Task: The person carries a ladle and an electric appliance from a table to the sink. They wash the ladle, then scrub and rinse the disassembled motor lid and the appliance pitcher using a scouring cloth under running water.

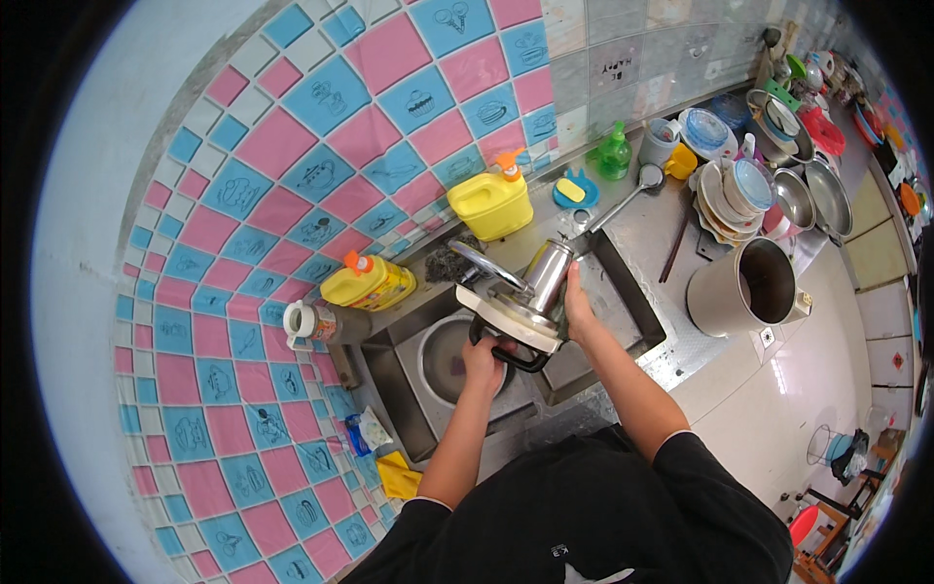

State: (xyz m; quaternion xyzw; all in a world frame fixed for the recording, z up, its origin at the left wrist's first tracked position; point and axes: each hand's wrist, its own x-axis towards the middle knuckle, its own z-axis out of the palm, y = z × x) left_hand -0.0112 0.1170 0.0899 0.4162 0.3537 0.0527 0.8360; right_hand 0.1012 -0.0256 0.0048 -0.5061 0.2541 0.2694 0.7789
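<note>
Over the double-basin steel sink (394, 394), the head of a soy milk maker or similar blender (549, 274) is held upside down, with its metal cylinder pointing up and small blades at the tip. My left hand (485, 363) grips its black handle (529, 360) from below. Against the right side of the cylinder lies my right hand (578, 306), fingers along the metal; something dark shows between palm and cylinder, too hidden to name. The chrome faucet (496, 264) reaches just over the cream base. A round metal basin (441, 365) sits in the left sink compartment.
Yellow detergent jugs (492, 208) and a lidded bottle (321, 323) line the wall. Soap in a blue dish (573, 191), a green pump bottle (614, 155) and a ladle (627, 197) lie behind. Stacked dishes (719, 201) and a large jug (711, 292) stand right.
</note>
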